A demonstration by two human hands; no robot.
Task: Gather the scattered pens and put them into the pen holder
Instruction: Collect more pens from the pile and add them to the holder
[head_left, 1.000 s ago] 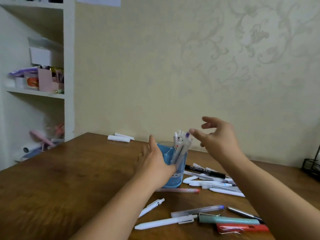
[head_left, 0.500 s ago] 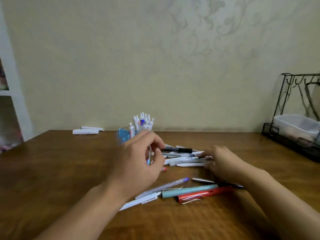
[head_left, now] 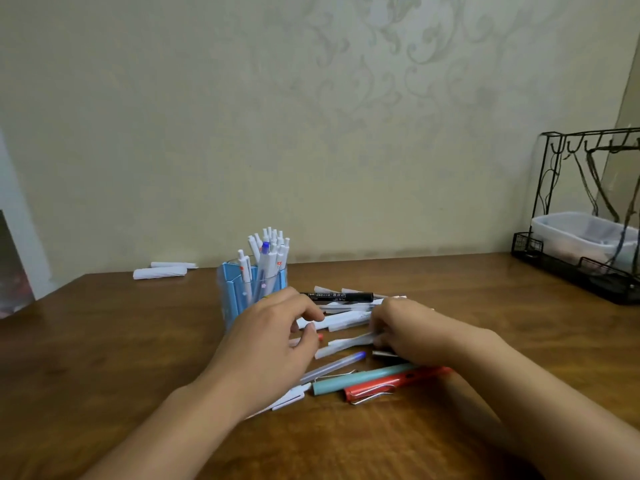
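Scattered pens (head_left: 346,320) lie in a loose heap on the bench (head_left: 104,358), just right of the blue pen holder (head_left: 239,289), which already stands full of white pens. The right hand (head_left: 412,334) covers the heap's right end, its fingers closed around a white pen (head_left: 346,344). The left hand (head_left: 270,337) hides the holder's base; its fingers curl narrowly, whether they hold anything I cannot tell. A teal pen (head_left: 360,375) and red pen (head_left: 388,384) lie nearest, partly under the right wrist.

Two bare forearms, no sleeves in view as far as the frame's lower edge. Left hand (head_left: 268,336) and right hand (head_left: 414,336) bare too: no rings, watch, bracelet or gloves. Fingernails short and plain where visible. No marks on either wrist.
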